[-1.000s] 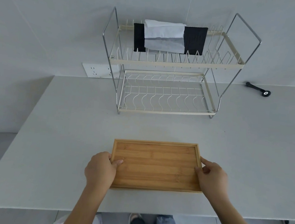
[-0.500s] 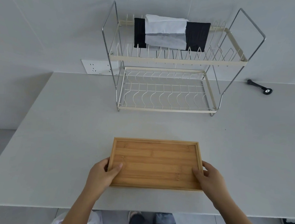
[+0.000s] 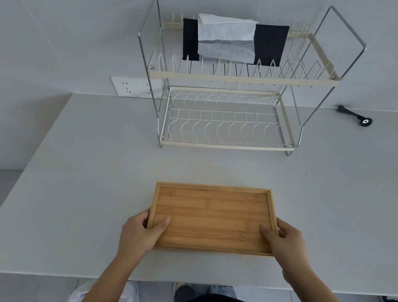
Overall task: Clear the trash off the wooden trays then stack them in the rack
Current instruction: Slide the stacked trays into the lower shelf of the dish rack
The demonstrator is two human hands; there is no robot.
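A broad pale grey counter [image 3: 71,188] fills the view, running back to a white wall [image 3: 60,20]. At the back of it stands the two-tier wire rack [image 3: 225,75], chrome side loops rising on either side, cream frames on both shelves. The lower shelf carries nothing but its own curved dividers. Up on the top shelf a black cloth [image 3: 270,44] hangs over the rear rail, and a white folded sheet [image 3: 226,38] is draped across the middle of it.

Down front, near the counter's near edge and well apart from the rack, lies the wooden tray [image 3: 211,218], long side facing the person, its floor bare wood. And both hands are on it! The left hand [image 3: 139,234] clasps the left short side near the front corner, thumb lying on the tray floor, the other fingers wrapped around the outside of the rim. The right hand [image 3: 286,241] mirrors it on the right side, thumb inside, fingers curled round the outer edge. Whether the tray is lifted or flat on the counter, I cannot tell.

Smaller items now: a white socket plate [image 3: 134,87] on the wall to the left of the rack, and a small black tool [image 3: 354,115] lying on the counter off to the right.
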